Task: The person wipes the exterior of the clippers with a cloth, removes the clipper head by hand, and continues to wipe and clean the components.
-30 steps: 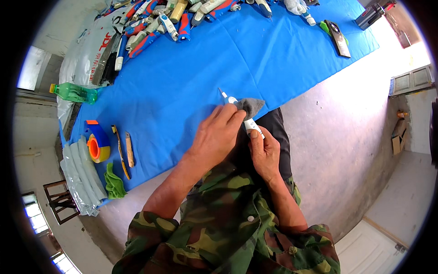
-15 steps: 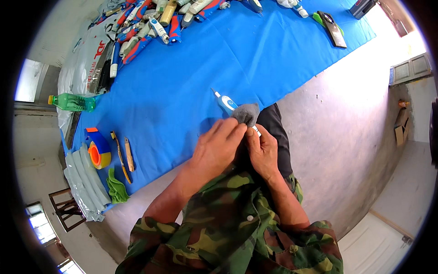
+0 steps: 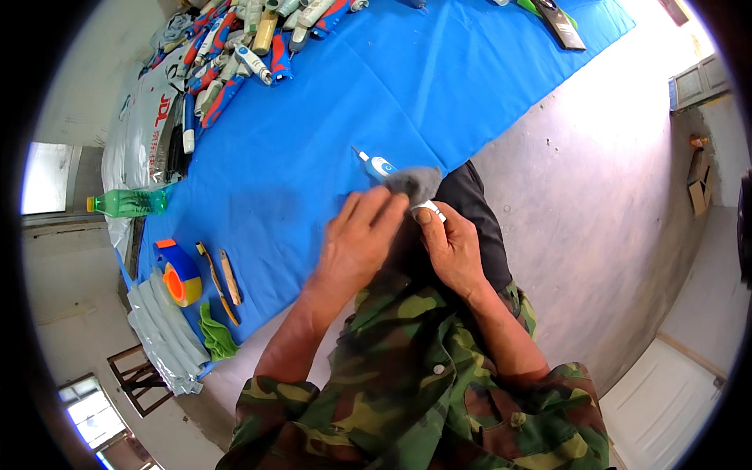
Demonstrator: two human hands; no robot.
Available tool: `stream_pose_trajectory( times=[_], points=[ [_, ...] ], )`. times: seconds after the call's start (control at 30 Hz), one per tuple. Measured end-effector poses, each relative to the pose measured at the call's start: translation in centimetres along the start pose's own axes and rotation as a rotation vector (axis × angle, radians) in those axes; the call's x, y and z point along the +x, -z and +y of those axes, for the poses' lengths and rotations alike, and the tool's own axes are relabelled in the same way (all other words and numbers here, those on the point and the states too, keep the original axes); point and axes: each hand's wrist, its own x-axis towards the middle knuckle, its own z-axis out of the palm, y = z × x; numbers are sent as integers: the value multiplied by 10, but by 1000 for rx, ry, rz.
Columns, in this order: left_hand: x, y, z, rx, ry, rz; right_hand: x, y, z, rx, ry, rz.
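An electric toothbrush handle [image 3: 381, 167], white and blue with a thin metal shaft at its tip, slants over the near edge of the blue cloth. My right hand [image 3: 456, 249] is closed around its lower end, thumb on top. Fingers of my left hand [image 3: 354, 241] pinch a grey rag [image 3: 421, 182], which wraps the middle of the handle and hides that part. Both hands are close together in front of my body.
Many toothbrush handles [image 3: 254, 64] are heaped at the far left beside a grey plastic bag [image 3: 149, 117]. Nearer lie a green bottle [image 3: 129, 204], tape roll [image 3: 182, 283], toothbrush [image 3: 218, 283], wooden-handled tool [image 3: 230, 276] and green cloth [image 3: 217, 333]. A dark clipper-like device [image 3: 561, 25] lies far right.
My left fingers and the rag have shifted a little on the handle, uncovering more of its lower end near my right thumb. The whole view has also turned slightly.
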Motion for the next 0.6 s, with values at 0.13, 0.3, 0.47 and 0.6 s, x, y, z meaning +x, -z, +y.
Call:
stream_pose_trajectory(
  times=[0.13,0.3,0.47,0.6],
  points=[
    [4,-3,-11,-57,33,59,-1,-1,-1,48,-26,-10],
    [7,-3,-4,-158,115,69,0,3,1,5,-51,-36],
    [1,-2,12,-77,-2,-42,-1,-5,-4,8,90,65],
    [5,-3,-2,-47,-2,-11,1,1,-11,-89,80,4]
  ],
)
